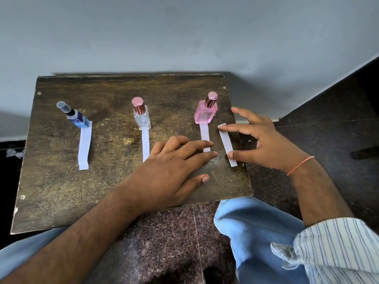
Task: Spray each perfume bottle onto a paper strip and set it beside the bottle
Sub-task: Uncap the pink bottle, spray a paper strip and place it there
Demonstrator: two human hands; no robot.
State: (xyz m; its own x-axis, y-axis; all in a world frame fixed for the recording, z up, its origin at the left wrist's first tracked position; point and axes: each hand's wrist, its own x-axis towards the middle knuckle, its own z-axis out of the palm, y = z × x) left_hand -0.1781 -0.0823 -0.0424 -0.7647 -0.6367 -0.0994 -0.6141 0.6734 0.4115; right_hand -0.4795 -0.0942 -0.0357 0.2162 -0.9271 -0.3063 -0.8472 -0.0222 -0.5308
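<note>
Dark wooden board (61,181): flimsy paper strip (226,145) is touched by the spread right hand (270,144); left hand (172,171) lies flat; ends best pinched.

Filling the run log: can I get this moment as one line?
bottles: blue, clear, pink upright | strips on board: four | left hand: flat by pink's strip | right hand: fingertips on spare strip

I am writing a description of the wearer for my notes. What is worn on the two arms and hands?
The left hand and forearm are bare, with no sleeve in view. The right hand has a thin orange thread bracelet at the wrist, and a rolled-up white sleeve with thin dark stripes covers the arm above.
</note>
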